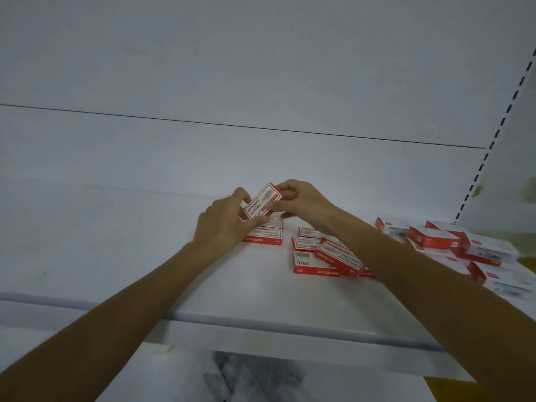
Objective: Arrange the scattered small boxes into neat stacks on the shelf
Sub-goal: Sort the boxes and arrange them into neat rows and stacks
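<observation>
We are pinching a red-and-white staple box (262,202), tilted, between left hand (224,224) and right hand (301,200), above a small stack (265,235) on the shelf (145,256).

Ahead of me: white back panel (261,68), one thin dark seam (232,125) across it | my right: white upright (493,142) with a row of black slots | below me: grey mottled surface (255,375); small yellow tag (165,348) up-left of it; yellow patch (446,393) bottom right
</observation>
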`<state>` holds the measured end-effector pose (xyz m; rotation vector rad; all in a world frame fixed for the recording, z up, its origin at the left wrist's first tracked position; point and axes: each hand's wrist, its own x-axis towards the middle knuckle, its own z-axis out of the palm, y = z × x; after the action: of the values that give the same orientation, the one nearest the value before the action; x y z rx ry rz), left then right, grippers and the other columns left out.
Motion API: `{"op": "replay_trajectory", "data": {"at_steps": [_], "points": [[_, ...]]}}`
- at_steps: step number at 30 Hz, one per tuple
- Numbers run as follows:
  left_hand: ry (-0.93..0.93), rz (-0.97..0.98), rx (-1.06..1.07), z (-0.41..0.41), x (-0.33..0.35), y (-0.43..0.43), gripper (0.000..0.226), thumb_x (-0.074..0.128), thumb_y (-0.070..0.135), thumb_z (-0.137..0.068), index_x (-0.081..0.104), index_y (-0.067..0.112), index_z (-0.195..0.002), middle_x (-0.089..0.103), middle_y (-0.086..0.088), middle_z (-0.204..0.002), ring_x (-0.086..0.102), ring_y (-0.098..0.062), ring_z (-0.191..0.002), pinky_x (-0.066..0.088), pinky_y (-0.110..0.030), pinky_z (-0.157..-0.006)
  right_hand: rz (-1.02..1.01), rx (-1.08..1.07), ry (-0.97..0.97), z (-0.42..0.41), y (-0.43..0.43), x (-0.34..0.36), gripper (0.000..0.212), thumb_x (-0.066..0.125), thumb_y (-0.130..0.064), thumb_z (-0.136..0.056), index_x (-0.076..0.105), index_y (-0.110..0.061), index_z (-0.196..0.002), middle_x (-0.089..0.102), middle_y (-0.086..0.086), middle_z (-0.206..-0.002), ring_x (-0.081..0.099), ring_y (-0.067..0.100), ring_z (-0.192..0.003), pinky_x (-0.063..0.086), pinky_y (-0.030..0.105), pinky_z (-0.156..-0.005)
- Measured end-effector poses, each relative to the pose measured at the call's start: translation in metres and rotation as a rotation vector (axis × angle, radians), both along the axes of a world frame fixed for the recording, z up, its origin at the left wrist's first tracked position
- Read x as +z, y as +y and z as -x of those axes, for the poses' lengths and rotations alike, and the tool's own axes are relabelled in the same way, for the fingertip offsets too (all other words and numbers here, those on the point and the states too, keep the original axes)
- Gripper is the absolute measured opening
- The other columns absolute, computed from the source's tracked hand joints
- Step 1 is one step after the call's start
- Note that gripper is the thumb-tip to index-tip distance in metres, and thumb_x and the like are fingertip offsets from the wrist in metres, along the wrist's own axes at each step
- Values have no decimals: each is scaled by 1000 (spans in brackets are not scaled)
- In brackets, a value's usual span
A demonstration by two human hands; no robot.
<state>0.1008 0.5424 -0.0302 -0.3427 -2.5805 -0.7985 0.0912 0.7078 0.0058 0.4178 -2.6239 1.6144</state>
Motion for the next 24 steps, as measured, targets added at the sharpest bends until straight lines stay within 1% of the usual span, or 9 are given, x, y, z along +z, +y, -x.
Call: {"op": "replay_trajectory", "data": {"at_steps": [2, 4, 7, 10, 12, 15, 19, 21, 24], "points": [[18, 114, 18, 3, 5, -6, 54, 59, 61, -76, 48, 20, -110, 69, 0, -104, 64, -21, -87, 43, -30, -70, -7, -33, 5, 7, -13, 5, 20, 59, -8, -87, 51, -7, -106, 66, 10, -106, 63, 21, -92, 53, 31, -83], [61, 197, 0, 7, 10, -14, 58, 60, 61, -74, 48, 21, -115, 67, 2, -107, 63, -19, -90, 41, -27, -70, 11, -23, -30, 12, -23, 10, 14, 50, -6, -92, 50, -9, -105, 65, 10, -98, 61, 20, -88, 54, 31, -78], [113, 114, -106, 16, 14, -28, 76, 72, 51, -70, 35, 23, -130, 53, 4, -127, 58, -14, -104, 43, -26, -76, 0, 43, -76, 15, -33, 15, 24, 45, -7, -95, 54, -18, -114, 62, 5, -91, 62, 18, -84, 54, 26, -65], [124, 110, -214, 24, 17, -37, 99, 77, 48, -64, 21, 26, -143, 40, 4, -138, 47, -14, -119, 44, -32, -92, -32, 47, -81, 22, -42, 11, 31, 49, -10, -94, 49, -14, -125, 61, 10, -98, 62, 22, -86, 54, 33, -76], [100, 171, -272, 32, 18, -44, 91, 77, 47, -64, 31, 24, -140, 44, 4, -133, 46, -13, -117, 43, -31, -96, -10, 18, -90, 27, -47, 8, 24, 50, -9, -93, 48, -5, -117, 62, 14, -98, 62, 20, -80, 53, 30, -72], [75, 136, -302, 42, 15, -53, 66, 74, 43, -71, 46, 24, -128, 55, 3, -121, 54, -12, -103, 46, -29, -90, -44, -16, -103, 30, -50, 8, 15, 51, -13, -94, 53, -7, -108, 64, 8, -90, 63, 17, -73, 53, 23, -64], [48, 45, -281, 54, 14, -58, 48, 71, 42, -74, 58, 16, -112, 63, 1, -106, 59, -13, -86, 53, -31, -79, -200, 78, -129, 33, -55, 6, 30, 58, -31, -89, 60, -13, -112, 67, 6, -96, 66, 17, -81, 54, 22, -72], [46, 60, -260, 58, 13, -59, 43, 70, 40, -76, 59, 13, -108, 64, -2, -104, 59, -14, -84, 54, -30, -75, -333, 125, -91, 35, -59, 7, 33, 60, -31, -88, 60, -16, -117, 68, 3, -98, 65, 11, -78, 52, 15, -68], [31, 20, -266, 67, 10, -63, 52, 74, 38, -73, 53, 14, -113, 60, 2, -101, 58, -12, -84, 51, -24, -72, -456, 99, 24, 47, -62, 7, 38, 63, -29, -85, 60, -20, -122, 68, 1, -104, 65, 14, -82, 51, 20, -73]]}}
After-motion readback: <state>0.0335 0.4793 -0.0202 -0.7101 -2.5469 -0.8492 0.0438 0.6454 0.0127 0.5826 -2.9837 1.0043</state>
